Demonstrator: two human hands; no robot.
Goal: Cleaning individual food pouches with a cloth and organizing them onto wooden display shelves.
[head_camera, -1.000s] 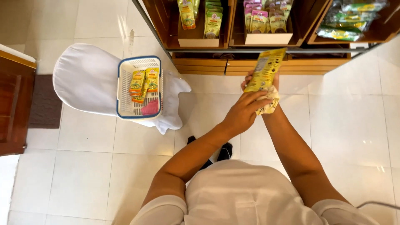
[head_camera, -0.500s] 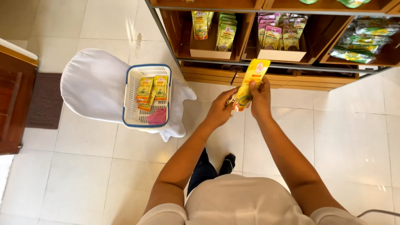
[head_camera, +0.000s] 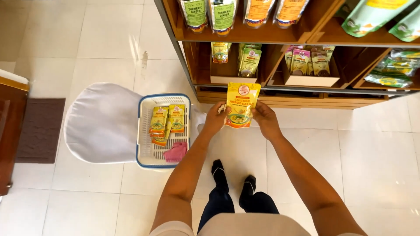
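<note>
**Hands holding one yellow pouch up in front of the shelves**

Both hands are on the same thing right now: the left hand point(head_camera: 215, 118) pinches the left edge of a yellow pouch point(head_camera: 242, 105) and the right hand point(head_camera: 264, 119) grips the right edge, so it hangs flat and upright between them with its printed front facing the camera. There's also something small and pale tucked in the left hand's fingers, too small to tell what it is.

The pouch sits just in front of the wooden shelf unit point(head_camera: 262, 89), roughly level with a low shelf where similar green pouches point(head_camera: 249, 61) and pink ones point(head_camera: 306, 61) stand in open boxes. Off to the left, a white basket with a blue rim point(head_camera: 142, 131) rests on a white-covered chair point(head_camera: 100, 122), and it holds more yellow pouches point(head_camera: 166, 122) plus a pink cloth point(head_camera: 176, 153).

My read: this looks like the checking step, pouch held out for a look between basket and shelf. Whichever way it goes next, one hand would need to take the full grip so the other can let go, and the pouch has to stay upright to slot in beside the rest.
</note>
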